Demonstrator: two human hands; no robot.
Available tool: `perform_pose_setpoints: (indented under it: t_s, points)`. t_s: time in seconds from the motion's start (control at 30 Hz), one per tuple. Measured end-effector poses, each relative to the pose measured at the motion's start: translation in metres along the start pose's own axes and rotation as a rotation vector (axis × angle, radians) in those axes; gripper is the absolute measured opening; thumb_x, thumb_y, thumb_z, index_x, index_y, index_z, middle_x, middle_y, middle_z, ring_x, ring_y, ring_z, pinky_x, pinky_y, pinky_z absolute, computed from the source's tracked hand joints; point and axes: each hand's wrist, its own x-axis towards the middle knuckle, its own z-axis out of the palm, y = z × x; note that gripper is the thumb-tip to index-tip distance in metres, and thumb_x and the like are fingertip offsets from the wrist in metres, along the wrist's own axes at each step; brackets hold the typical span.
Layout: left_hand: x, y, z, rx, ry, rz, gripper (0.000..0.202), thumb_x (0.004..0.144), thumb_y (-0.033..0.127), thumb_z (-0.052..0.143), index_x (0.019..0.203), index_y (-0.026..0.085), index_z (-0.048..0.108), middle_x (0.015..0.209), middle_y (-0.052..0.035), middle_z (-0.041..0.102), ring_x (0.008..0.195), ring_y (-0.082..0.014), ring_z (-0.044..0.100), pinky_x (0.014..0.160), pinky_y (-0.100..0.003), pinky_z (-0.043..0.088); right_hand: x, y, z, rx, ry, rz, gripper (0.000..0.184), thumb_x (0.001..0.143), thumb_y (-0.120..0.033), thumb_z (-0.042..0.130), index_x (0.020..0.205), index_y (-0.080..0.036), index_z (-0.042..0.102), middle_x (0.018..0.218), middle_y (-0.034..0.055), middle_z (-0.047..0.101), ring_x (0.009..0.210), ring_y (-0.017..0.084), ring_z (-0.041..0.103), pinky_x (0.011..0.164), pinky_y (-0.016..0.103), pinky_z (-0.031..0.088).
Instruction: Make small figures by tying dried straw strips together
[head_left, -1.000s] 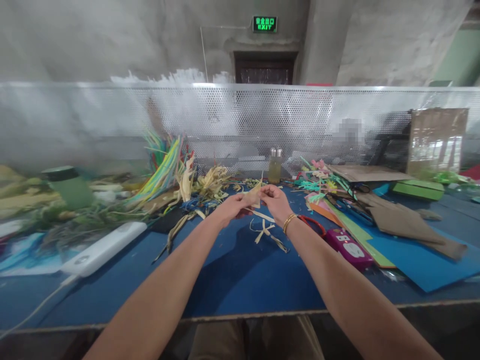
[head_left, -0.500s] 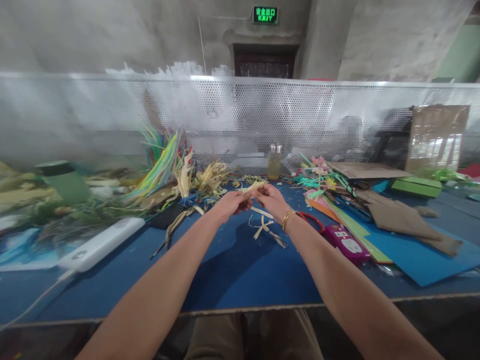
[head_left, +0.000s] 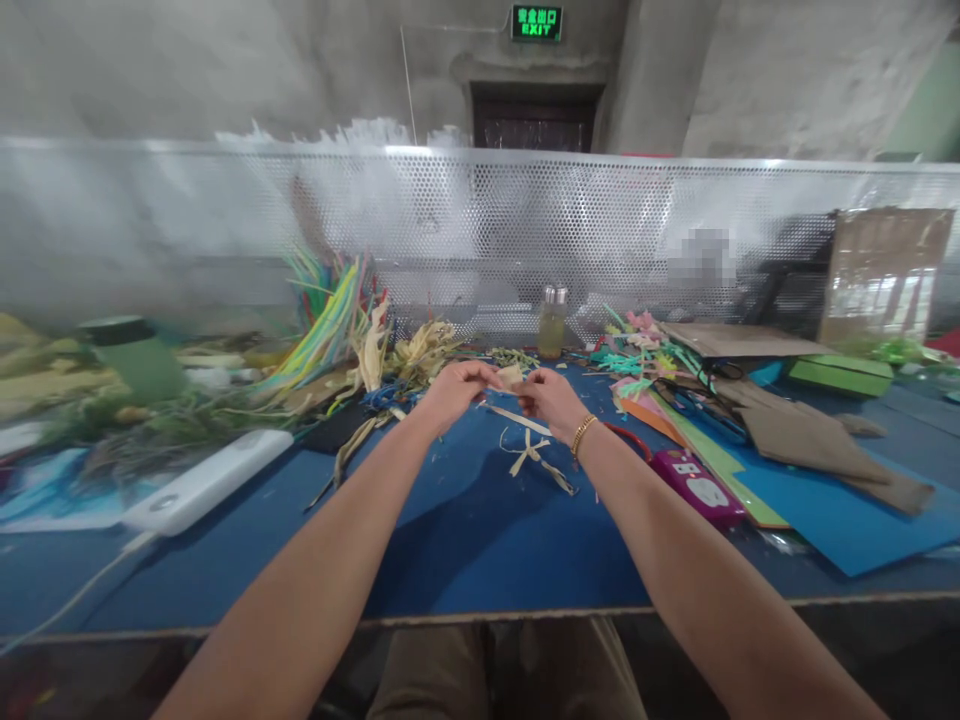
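Both my hands are stretched out over the blue table [head_left: 465, 540] and meet at its far middle. My left hand [head_left: 454, 390] and my right hand [head_left: 550, 399] each pinch one end of a small pale strip of dried husk [head_left: 510, 378] held between them above the table. A gold bracelet sits on my right wrist. Just below the hands lie loose husk strips [head_left: 534, 455] in a crossed shape on the blue surface.
A white power bank [head_left: 206, 480] with a cable lies at left, near a green jar [head_left: 135, 355]. Dried husks and coloured strips [head_left: 352, 340] pile behind. A small glass bottle [head_left: 551, 322] stands by the perforated metal screen. Coloured paper, a pink device [head_left: 694, 482] and brown cardboard lie at right.
The husk piece has been turned and drawn smaller between my fingers, and my hands have moved slightly apart. The view has shifted a little.
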Motion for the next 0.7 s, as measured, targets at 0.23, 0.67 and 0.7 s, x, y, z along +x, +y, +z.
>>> perform_pose_setpoints:
  t_s: [0.23,0.67,0.7]
  points:
    - [0.0,0.001,-0.003,-0.103,-0.098,-0.123,0.026,0.081,0.04,0.056,0.093,0.021,0.07,0.093,-0.0067,0.069,0.077,-0.016,0.064,0.058,-0.024,0.04,-0.003,-0.004,-0.002,-0.057,-0.063,-0.089,0.033,0.058,-0.032,0.076,0.071,-0.021,0.048,0.054,-0.0068,0.052,0.049,0.009,0.048,0.047,0.023,0.037]
    - [0.003,-0.008,0.003,-0.144,0.089,-0.11,0.023,0.061,0.034,0.078,0.065,0.019,0.061,0.069,-0.0011,0.062,0.062,-0.0112,0.054,0.058,-0.026,0.039,-0.013,-0.017,0.0,-0.344,-0.131,-0.447,0.02,0.074,-0.021,0.059,0.094,-0.022,0.062,0.096,0.0033,0.064,0.076,0.014,0.063,0.065,0.027,0.05]
    - [0.004,-0.008,0.003,-0.176,0.104,-0.124,0.023,0.06,0.033,0.078,0.066,0.019,0.061,0.071,-0.0016,0.063,0.065,-0.0121,0.056,0.058,-0.025,0.039,-0.013,-0.017,-0.001,-0.374,-0.144,-0.506,0.024,0.074,-0.018,0.059,0.098,-0.023,0.064,0.105,0.0044,0.063,0.079,0.014,0.063,0.07,0.028,0.051]
